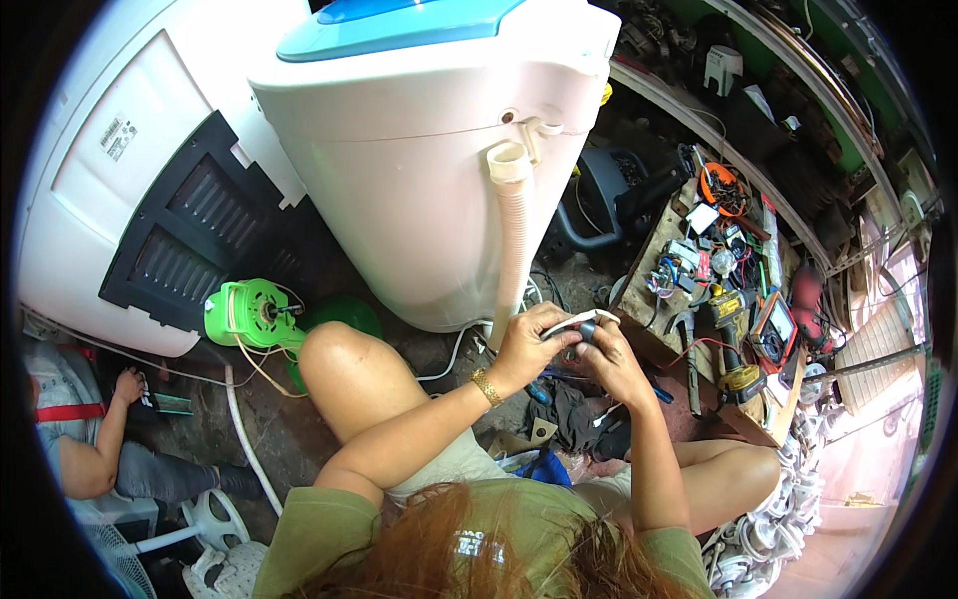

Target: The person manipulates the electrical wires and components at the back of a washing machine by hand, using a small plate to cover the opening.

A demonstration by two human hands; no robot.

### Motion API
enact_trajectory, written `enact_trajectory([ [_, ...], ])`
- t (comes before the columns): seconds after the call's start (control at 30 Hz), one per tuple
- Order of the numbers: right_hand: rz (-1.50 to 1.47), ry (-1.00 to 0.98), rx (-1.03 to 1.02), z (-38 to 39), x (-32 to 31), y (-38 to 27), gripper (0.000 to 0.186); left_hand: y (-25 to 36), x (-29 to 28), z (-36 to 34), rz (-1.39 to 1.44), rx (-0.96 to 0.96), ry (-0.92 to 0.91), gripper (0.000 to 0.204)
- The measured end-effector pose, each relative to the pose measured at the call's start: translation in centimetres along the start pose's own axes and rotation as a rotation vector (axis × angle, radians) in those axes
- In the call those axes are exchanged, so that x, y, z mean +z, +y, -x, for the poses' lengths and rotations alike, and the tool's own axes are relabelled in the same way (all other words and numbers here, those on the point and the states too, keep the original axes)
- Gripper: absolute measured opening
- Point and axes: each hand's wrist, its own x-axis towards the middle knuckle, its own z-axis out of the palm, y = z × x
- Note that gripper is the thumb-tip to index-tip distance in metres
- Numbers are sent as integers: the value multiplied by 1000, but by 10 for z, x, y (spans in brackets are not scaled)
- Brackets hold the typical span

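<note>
My left hand [535, 344], with a gold-coloured watch or bracelet at the wrist, meets my right hand [611, 361] above my lap. Between them is a pale flat strip [577, 320], perhaps cloth or sandpaper, pinched by my left fingers. A small dark rounded piece [588, 333] sits against the strip, gripped by my right fingers; its exact kind is too small to tell. Just beyond my hands stands a white washing machine [399, 180] with a blue lid [419, 35]. Its ribbed drain hose [513, 230] hangs down the side facing me.
A green fan motor [242, 311] lies by my left knee. To the right, a wooden bench [649, 270] carries a yellow-black drill [731, 329], a multimeter [773, 329] and an orange bowl [723, 190]. Dark cloth [589, 414] lies below my hands. Another person [90, 429] sits at left.
</note>
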Motion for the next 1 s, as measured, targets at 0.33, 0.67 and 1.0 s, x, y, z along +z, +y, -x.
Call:
enact_trajectory([
  [0.33, 242, 233, -98, 0, 15, -2, 14, -11, -6, -5, -289, 35, 6, 10],
  [0.67, 493, 360, -101, -8, 46, 26, 9, -46, 4, 6, 102, -521, -95, 23],
  [1.0, -27, 278, 197, -6, 57, 64, 13, -40, -4, 6, -101, -398, -103, 21],
])
